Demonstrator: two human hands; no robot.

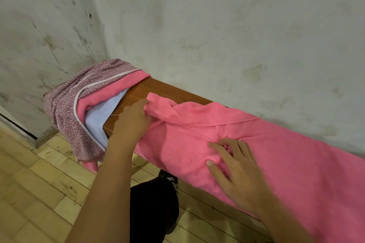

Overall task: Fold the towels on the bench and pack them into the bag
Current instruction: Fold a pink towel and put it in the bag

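Note:
A long pink towel (276, 144) lies spread along the brown wooden bench (158, 89), rumpled at its left end. My left hand (134, 118) pinches the towel's left corner near the bench's middle. My right hand (237, 165) rests on the towel with its fingers spread, pressing the cloth near the front edge. At the bench's far left end sits a speckled purple bag (65, 108) with white piping, its mouth facing me. Inside it show a folded pink towel (110, 89) and a pale blue one (102, 114).
A stained white wall (237, 25) runs right behind the bench, with a corner at the left. Below is a yellowish tiled floor (35, 193). My dark trouser leg and shoe (158, 193) stand close to the bench's front edge.

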